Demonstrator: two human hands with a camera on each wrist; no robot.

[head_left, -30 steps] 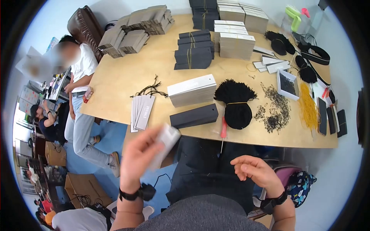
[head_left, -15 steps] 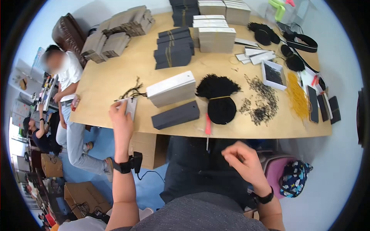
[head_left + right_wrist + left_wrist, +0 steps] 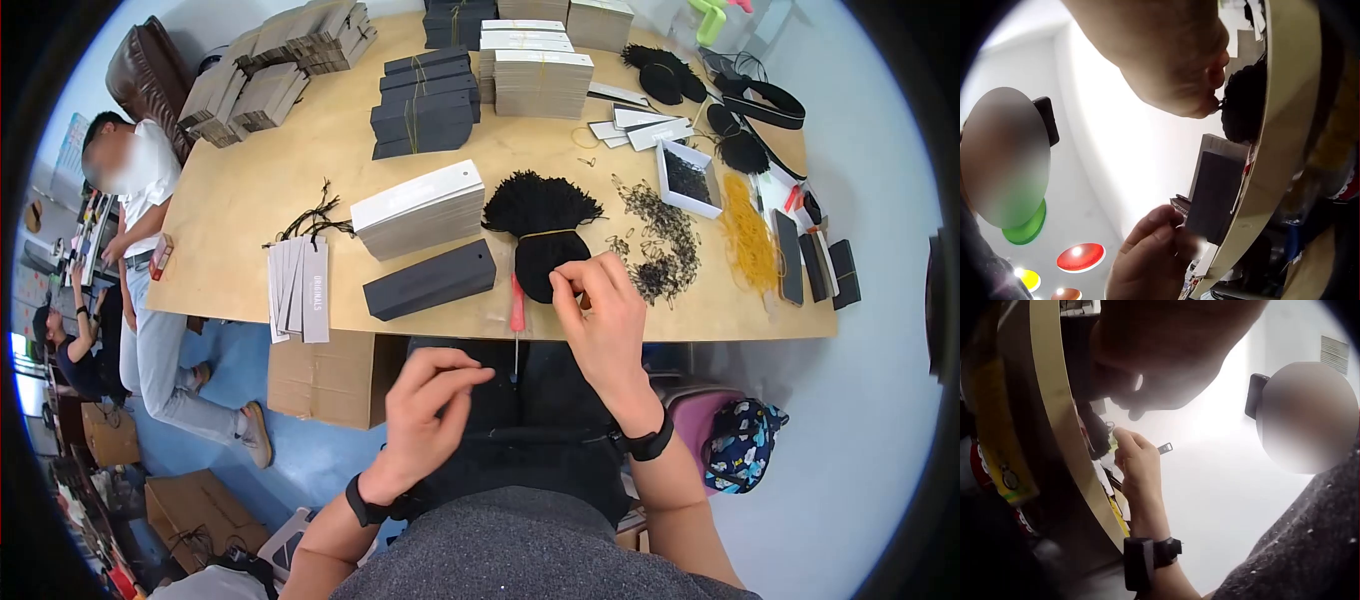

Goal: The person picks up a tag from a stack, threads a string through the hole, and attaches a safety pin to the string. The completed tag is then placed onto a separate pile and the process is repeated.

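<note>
Scanning from the left, I see the paper tags (image 3: 290,290) lying fanned near the table (image 3: 220,270) edge, their black strings (image 3: 315,215) trailing away from me; half a second ago the left hand (image 3: 428,415) was over them, and now it is back above the lap, fingers loosely bent and gripping nothing I can see. I read that as one tag set down and that hand freed. The right hand (image 3: 605,330), lower and away from the table before, has now come up to the near black cord bundle (image 3: 545,262), thumb and fingertip pinching at its edge; whether a single strand is between them I cannot tell. To me that looks like the next cord being picked out. Counting across, I get at least four tags in the fan, overlapping too much to be sure; one near white stack (image 3: 420,215) with one dark stack (image 3: 430,282) beside it; two hands; one red-handled tool (image 3: 517,305); one near cord bundle, with more black cord farther back; a scatter of small pins (image 3: 655,270), too many to count; one open white box (image 3: 690,205); and one heap of yellow bands (image 3: 745,235).
</note>
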